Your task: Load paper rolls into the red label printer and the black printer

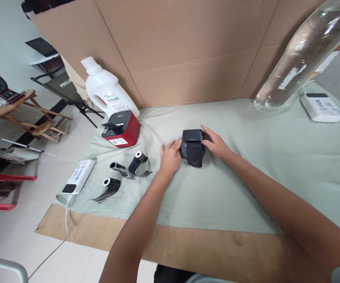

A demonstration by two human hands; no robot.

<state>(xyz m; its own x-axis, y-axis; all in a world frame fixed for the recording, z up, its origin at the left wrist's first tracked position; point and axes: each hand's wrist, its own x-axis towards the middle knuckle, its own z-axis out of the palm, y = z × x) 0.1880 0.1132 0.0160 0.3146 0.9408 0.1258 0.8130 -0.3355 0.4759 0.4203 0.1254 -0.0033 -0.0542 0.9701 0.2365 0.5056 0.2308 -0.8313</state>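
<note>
A small black portable printer (192, 135) rests on the green cloth, with a black paper strip (194, 155) hanging from its front. Against the printer's left side is my left hand (170, 157), its fingertips touching the casing. My right hand (217, 144) grips the right side, index finger at the upper corner and thumb lower down. To the left lie three partly unrolled rolls of black paper: one roll (139, 157), a second roll (117, 166) beside it and a third roll (111, 184) closer to me.
A red and black box-shaped device (133, 131) stands at the back left, before a white detergent jug (108, 88). White power banks sit left (80, 177) and right (323, 108). A large clear bottle (299, 59) leans near the cardboard wall (187, 51).
</note>
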